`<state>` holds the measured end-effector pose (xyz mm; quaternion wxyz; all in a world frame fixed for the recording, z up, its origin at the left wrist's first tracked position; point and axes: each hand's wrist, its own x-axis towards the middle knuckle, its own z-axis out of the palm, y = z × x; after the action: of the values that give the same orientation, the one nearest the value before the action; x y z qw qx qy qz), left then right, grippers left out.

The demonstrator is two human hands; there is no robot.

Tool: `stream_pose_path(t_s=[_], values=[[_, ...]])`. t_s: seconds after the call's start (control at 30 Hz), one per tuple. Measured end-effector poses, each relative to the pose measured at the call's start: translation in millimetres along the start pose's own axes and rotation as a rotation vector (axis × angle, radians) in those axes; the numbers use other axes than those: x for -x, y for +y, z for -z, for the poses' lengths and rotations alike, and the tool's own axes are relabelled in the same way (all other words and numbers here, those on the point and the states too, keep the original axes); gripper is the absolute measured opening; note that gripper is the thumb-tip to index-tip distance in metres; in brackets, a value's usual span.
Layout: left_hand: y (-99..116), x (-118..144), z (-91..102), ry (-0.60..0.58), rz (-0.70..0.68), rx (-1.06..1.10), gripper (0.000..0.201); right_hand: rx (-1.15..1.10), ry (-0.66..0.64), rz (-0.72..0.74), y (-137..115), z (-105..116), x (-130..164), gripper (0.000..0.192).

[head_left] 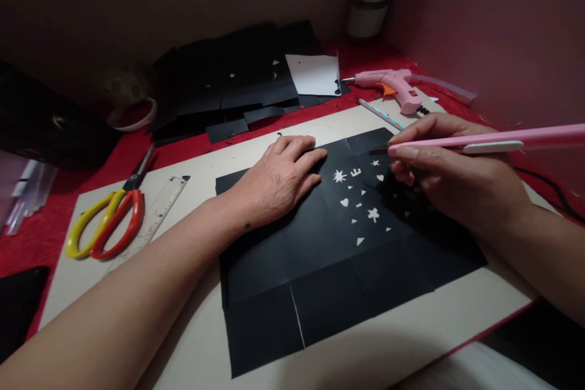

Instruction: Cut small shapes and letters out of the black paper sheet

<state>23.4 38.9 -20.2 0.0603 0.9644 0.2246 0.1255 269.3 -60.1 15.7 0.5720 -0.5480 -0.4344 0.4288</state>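
A creased black paper sheet (pixel 329 268) lies on a beige board (pixel 192 341). Small shapes are cut out of it: stars, hearts and triangles (pixel 361 201). My left hand (pixel 278 180) rests flat on the sheet's upper left part, palm down, pressing on it. My right hand (pixel 452 177) grips a pink craft knife (pixel 484 141) like a pen. Its dark tip touches the sheet near the top edge, just above the cut-outs.
Scissors with yellow and red handles (pixel 109 219) and a clear ruler (pixel 158 213) lie left on the board. A pink glue gun (pixel 393 86), a patterned pencil (pixel 379 113), stacked black paper (pixel 237 82), a white sheet (pixel 315 73) and tape roll (pixel 132 113) sit behind.
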Motion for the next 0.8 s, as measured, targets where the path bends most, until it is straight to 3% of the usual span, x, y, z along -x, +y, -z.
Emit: stream_pose_path(t_s=[0.37,0.57,0.8], values=[[3,-1,-1.1,0.007,0.012,-0.004,0.045,0.013,-0.043,-0.027,6,-1,1,0.016],[5,-3,-3.7,0.021,0.022,-0.016,0.045,0.102,-0.187,-0.151,7,-19,0,0.026],[8,-4,-4.6,0.031,0.024,-0.030,0.046,0.318,-0.196,-0.059,2,-32,0,0.020]])
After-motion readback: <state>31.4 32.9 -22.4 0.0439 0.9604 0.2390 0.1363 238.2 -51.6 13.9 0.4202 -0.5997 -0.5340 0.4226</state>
